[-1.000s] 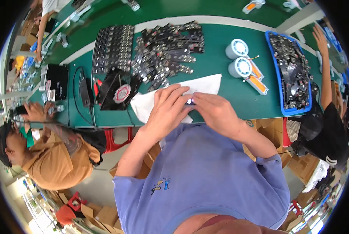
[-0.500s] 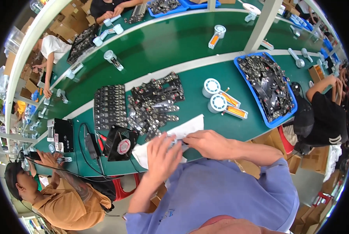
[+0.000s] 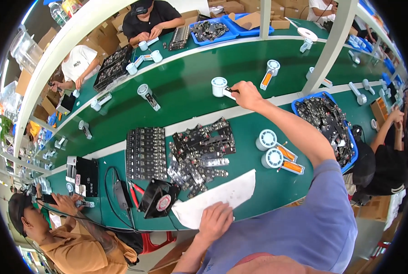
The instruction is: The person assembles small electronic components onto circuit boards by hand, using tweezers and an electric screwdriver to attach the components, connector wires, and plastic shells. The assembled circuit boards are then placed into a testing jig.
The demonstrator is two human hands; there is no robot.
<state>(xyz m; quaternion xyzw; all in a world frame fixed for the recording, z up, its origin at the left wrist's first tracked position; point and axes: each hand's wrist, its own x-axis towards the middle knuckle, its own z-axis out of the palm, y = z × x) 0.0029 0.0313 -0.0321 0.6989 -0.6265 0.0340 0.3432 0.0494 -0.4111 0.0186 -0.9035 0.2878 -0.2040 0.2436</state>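
Note:
My right hand (image 3: 248, 95) reaches out over the green belt, its fingers closed on the dark handle end of a light-blue handheld fan (image 3: 219, 86). The fan's round head stands on the belt. On a white sheet (image 3: 240, 188) at the table's near edge lies my left hand (image 3: 216, 221), fingers resting flat and holding nothing. Beyond the sheet is a loose pile of black circuit boards (image 3: 201, 153), beside neat rows of similar boards (image 3: 145, 153). To the right, two handheld fans (image 3: 273, 158) with orange cells in their handles sit on the table.
A blue tray (image 3: 296, 108) heaped with boards stands right, near a white post (image 3: 330, 50). A black blower fan (image 3: 159, 199), red-handled pliers (image 3: 134, 195) and cables lie left. More fans (image 3: 145, 91) dot the belt. Co-workers sit left, right and across.
My hands were together over the white sheet. Now my right hand has gone forward to the belt with the fan, while my left stays on the sheet. The view has shifted too.

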